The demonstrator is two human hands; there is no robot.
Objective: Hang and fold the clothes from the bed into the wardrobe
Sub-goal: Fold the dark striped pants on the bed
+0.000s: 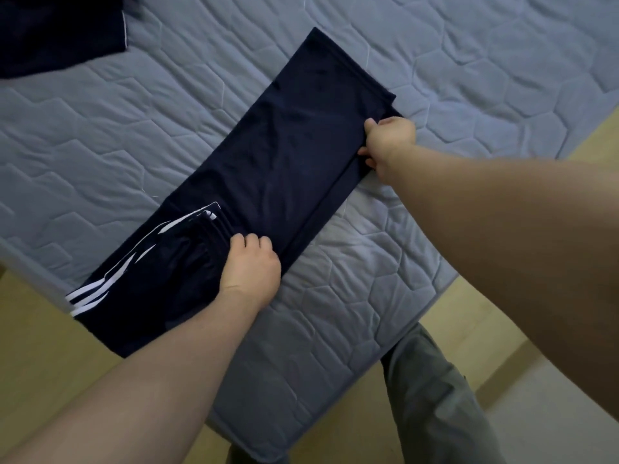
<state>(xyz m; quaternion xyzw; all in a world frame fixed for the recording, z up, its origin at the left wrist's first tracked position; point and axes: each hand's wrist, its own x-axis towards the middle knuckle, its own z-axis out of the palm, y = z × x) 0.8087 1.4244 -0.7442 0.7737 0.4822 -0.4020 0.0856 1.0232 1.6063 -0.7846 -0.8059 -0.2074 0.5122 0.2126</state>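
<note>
Gripping navy garment (pixel 284 152) — left hand (pixel 249 266), right hand (pixel 388 145) — on mattress (pixel 469 78)

Long garment (pixel 284 155) lies flat and diagonal on bed (pixel 469 61), near end at the bed's left edge. Left hand (pixel 251 269) on its near half; right hand (pixel 388 145) at its right edge, farther along. Second garment (pixel 57 31) on bed, far left, well apart.

Tan floor (pixel 37 349), grey-green trouser leg (pixel 432 396)
</note>
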